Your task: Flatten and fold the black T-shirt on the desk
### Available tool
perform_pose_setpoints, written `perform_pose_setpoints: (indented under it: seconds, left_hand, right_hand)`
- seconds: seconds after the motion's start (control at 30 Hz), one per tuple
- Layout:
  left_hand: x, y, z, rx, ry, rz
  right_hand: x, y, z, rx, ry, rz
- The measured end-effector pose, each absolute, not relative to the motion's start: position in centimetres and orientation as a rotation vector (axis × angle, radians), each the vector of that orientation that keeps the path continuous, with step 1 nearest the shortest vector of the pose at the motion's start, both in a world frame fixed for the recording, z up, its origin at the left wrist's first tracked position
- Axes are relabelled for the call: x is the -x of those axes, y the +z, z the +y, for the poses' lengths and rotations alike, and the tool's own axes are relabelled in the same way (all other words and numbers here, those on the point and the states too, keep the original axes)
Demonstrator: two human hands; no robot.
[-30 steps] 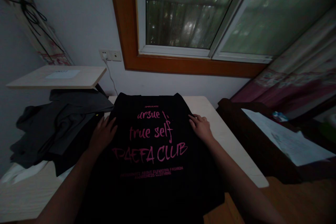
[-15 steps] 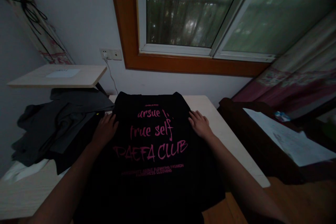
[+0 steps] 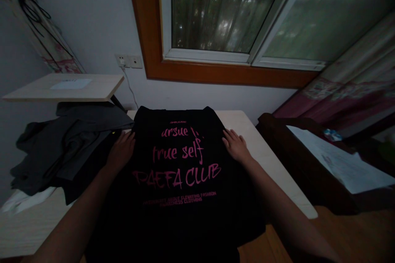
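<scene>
A black T-shirt point(image 3: 182, 222) with pink lettering lies spread over the light wooden table, its near end hanging past the front edge. My left hand point(image 3: 122, 148) rests at the shirt's left side, fingers stretched out and lying along the fabric. On the opposite side, my right hand point(image 3: 236, 144) touches the right edge with its fingers slightly apart. Neither hand shows a grip on the cloth. The print reads "true self" and "PAEFA CLUB" in its larger lines.
Dark grey and black clothes point(image 3: 61, 139) are heaped left on the table point(image 3: 277, 176), under a raised shelf point(image 3: 101, 84) bearing a paper. White cloth point(image 3: 27, 201) pokes out below. At right stands dark brown furniture point(image 3: 296, 172) with a white sheet point(image 3: 336, 160). A window is behind.
The view has shifted slightly. My left hand has slid a little outward to the left, while my right hand stays at the shirt's right edge. The shirt lies much the same.
</scene>
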State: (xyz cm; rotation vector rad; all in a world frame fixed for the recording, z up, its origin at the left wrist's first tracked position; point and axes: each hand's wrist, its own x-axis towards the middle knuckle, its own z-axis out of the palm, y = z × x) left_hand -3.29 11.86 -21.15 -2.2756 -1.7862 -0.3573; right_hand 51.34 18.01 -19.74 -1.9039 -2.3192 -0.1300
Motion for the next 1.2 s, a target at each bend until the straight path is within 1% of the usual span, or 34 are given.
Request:
perform_pose_setpoints:
  seconds: [0.27, 0.47, 0.8, 0.97, 1.2]
  left_hand:
    - [2.4, -19.9, 14.1, 2.242, -0.333, -1.877]
    - [2.4, -19.9, 16.6, 2.262, -0.268, -1.932]
    - [2.7, -20.1, 19.3, 2.113, -0.353, -2.136]
    - [2.5, -20.0, 18.6, 2.087, -0.357, -2.18]
    - [1.9, -19.9, 15.5, 2.096, -0.458, -2.057]
  right_hand:
    - [-51.0, -19.7, 19.5, 1.952, -0.121, -2.307]
    - [-50.6, -19.5, 21.6, 1.981, -0.078, -2.278]
    - [-49.4, -19.2, 24.5, 2.018, -0.058, -2.249]
    - [-49.3, -19.6, 24.7, 2.037, -0.094, -2.225]
    - [-49.3, -19.8, 23.2, 2.008, -0.147, -2.206]
